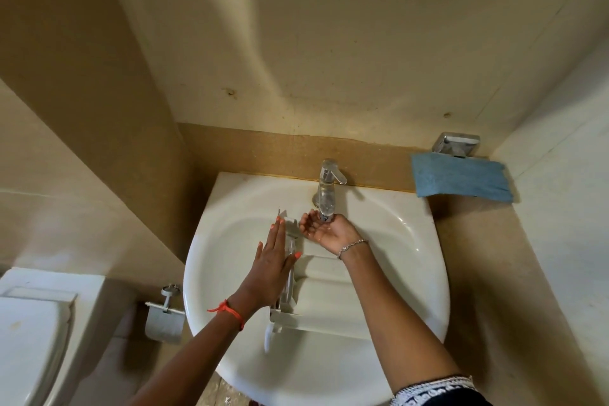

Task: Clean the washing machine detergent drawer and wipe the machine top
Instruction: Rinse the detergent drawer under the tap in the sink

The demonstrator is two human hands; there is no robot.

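The white detergent drawer [316, 303] lies in the white sink basin [412, 273], its front panel toward me. My left hand [273, 267] rests flat on the drawer's left side, fingers straight and together, thumb out to the right. My right hand [326, 229] is cupped palm-up just under the spout of the chrome tap [326, 194], fingers curled and apart, holding nothing solid. Whether water runs from the spout I cannot tell.
A blue cloth [461, 178] hangs on a chrome holder [456, 143] on the wall right of the sink. A toilet [36, 333] stands at the lower left, with a paper-roll holder [164, 316] beside the basin. Beige walls close in on three sides.
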